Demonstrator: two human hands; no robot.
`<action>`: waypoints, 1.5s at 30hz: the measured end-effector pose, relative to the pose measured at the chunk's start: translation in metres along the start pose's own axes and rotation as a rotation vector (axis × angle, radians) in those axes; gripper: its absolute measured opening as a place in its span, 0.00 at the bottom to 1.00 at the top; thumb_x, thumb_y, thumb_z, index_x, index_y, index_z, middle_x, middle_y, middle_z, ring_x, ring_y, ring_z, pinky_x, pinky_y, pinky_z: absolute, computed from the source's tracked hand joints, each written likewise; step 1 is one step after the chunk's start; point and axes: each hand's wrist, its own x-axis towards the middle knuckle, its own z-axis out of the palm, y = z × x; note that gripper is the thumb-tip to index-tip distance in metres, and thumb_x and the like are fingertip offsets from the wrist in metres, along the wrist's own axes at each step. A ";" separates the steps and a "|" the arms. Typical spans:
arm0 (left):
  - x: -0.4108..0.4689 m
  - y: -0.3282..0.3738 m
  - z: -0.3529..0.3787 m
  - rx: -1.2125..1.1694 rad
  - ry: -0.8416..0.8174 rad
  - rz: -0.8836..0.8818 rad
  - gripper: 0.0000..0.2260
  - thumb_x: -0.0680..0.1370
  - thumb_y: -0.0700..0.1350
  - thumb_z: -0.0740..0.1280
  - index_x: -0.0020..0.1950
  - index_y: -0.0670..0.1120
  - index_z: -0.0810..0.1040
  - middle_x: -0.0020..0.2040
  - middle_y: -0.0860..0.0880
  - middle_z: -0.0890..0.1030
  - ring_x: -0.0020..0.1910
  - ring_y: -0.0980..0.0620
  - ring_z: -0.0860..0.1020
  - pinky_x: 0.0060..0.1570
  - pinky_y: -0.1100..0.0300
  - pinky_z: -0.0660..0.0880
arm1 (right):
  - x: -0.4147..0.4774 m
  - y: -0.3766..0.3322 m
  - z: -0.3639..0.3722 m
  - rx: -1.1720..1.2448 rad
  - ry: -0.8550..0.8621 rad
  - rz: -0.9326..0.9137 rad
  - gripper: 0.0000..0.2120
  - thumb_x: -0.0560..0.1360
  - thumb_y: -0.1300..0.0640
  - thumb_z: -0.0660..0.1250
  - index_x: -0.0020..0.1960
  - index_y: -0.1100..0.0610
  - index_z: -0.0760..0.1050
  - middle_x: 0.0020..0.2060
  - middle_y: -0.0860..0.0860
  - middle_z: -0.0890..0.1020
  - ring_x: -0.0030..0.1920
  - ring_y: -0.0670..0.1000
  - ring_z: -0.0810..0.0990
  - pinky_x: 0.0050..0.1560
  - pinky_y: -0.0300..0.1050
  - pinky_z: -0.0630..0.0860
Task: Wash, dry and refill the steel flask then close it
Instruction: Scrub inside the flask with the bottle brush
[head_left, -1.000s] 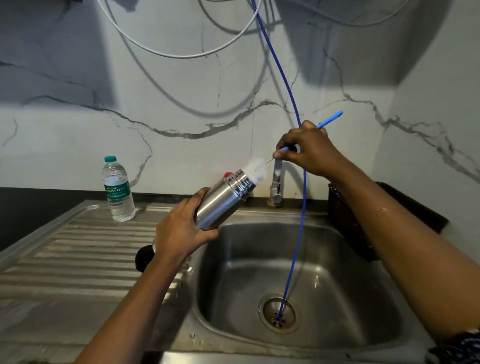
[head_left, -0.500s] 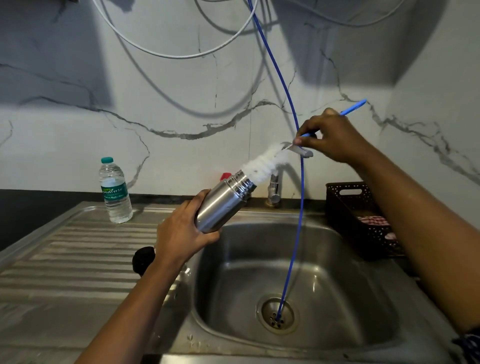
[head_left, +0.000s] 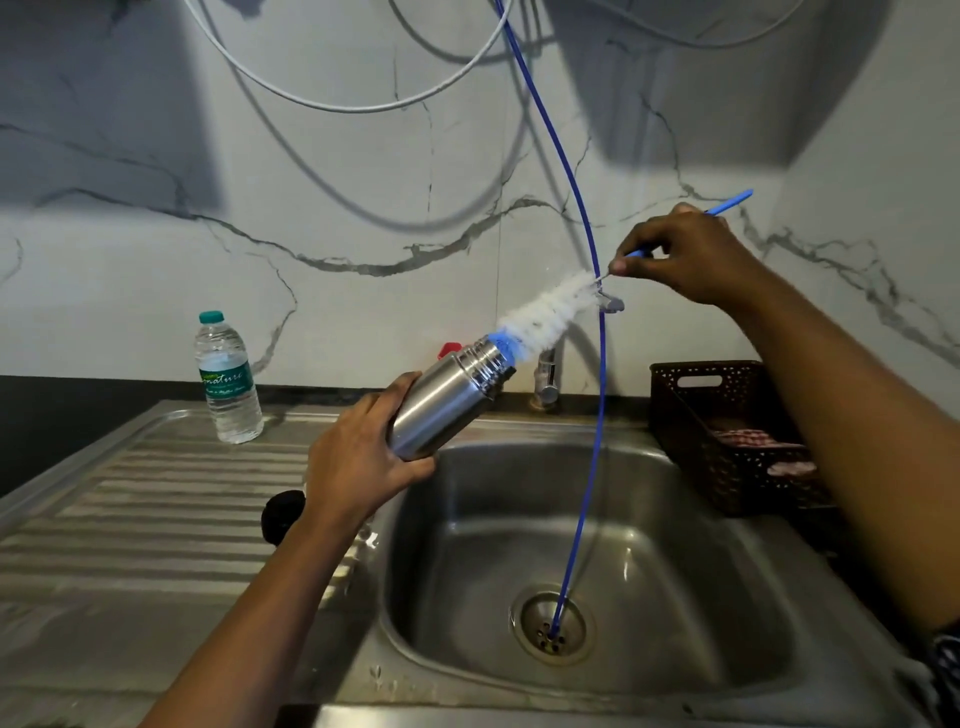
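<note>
Brown basket (head_left: 691, 452) at right; blue tube (head_left: 601, 374) runs down into drain (head_left: 535, 618).

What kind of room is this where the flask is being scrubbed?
Probably a home kitchen's washing-up corner: a steel sink with a ribbed drainboard, a tap against the marble-patterned wall, and a dark basket beside the basin.

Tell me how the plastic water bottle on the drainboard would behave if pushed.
Tall and narrow, upright on the ribbed drainboard, the water bottle would probably tip rather than slide. It looks nearly full, so likely heavyish. Thin plastic may dent when gripped.
</note>
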 end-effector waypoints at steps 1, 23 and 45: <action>0.000 -0.001 0.001 -0.006 0.008 0.003 0.43 0.63 0.58 0.77 0.75 0.55 0.61 0.58 0.48 0.77 0.51 0.47 0.77 0.41 0.57 0.72 | -0.001 -0.004 0.002 0.028 0.011 0.013 0.11 0.71 0.46 0.69 0.49 0.51 0.81 0.36 0.43 0.72 0.48 0.47 0.67 0.55 0.50 0.66; 0.000 -0.004 -0.004 0.084 0.039 0.008 0.43 0.63 0.58 0.77 0.74 0.52 0.64 0.57 0.45 0.78 0.50 0.45 0.78 0.42 0.54 0.74 | -0.011 -0.035 0.042 0.021 -0.040 -0.102 0.12 0.72 0.45 0.68 0.49 0.51 0.80 0.36 0.43 0.74 0.49 0.48 0.66 0.49 0.45 0.61; -0.002 0.001 0.004 0.045 -0.020 0.013 0.43 0.63 0.59 0.76 0.74 0.55 0.61 0.60 0.48 0.77 0.53 0.46 0.77 0.46 0.51 0.77 | -0.029 -0.069 0.088 -0.025 -0.144 -0.219 0.11 0.74 0.46 0.66 0.51 0.52 0.80 0.40 0.45 0.76 0.51 0.48 0.68 0.50 0.46 0.62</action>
